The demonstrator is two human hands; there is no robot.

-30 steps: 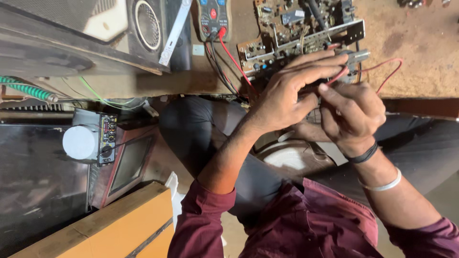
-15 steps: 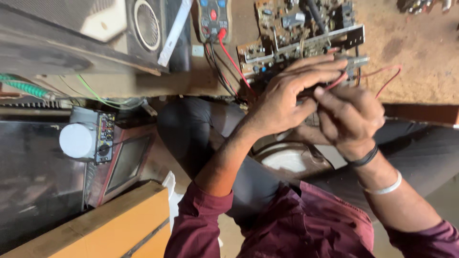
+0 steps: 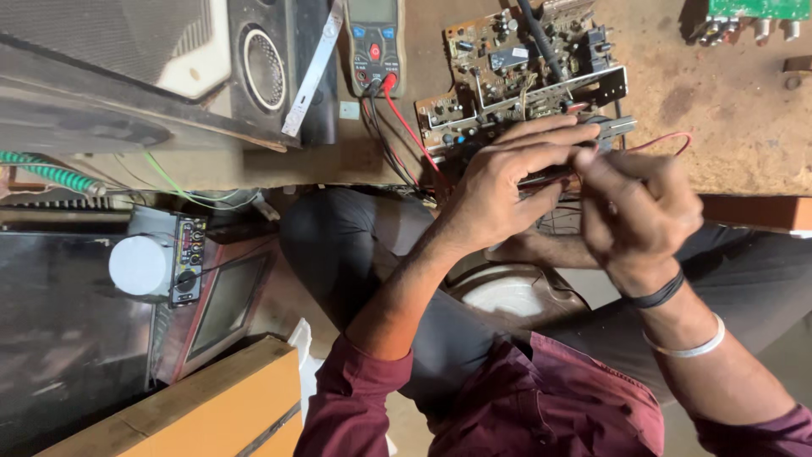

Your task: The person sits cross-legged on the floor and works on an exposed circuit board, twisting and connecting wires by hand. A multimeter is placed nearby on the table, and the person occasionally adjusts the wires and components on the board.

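1. Head view looks down on a red wire (image 3: 668, 140) — both hands meet over it at the near edge of the counter (image 3: 744, 127), just in front of a circuit board (image 3: 529, 72).
2. Right hand (image 3: 639, 211) has its fingers curled closed, pinching something small and dark between thumb and forefinger; it seems to be the probe end of the wire, though the fingers hide most of it.
3. Left hand (image 3: 507, 182) lies alongside with its fingers stretched out over the same spot, touching the right hand's fingertips; I cannot tell whether it grips anything or only steadies.
4. Compared with the picture of a second ago, the two hands have drawn closer together and the red wire loops out less far to the right — the work looks to have narrowed to one fine point at the fingertips.
5. Further back, a meter (image 3: 374, 42) lies on the counter, with a red lead and a black lead running from it toward the hands.
6. Left of the meter stand a dark speaker box (image 3: 266, 68) and a pale metal strip (image 3: 315, 68) leaning across it.
7. Below the counter edge, the person's dark trousers and maroon shirt fill the middle; a small old television set (image 3: 224, 305) lies at the left.
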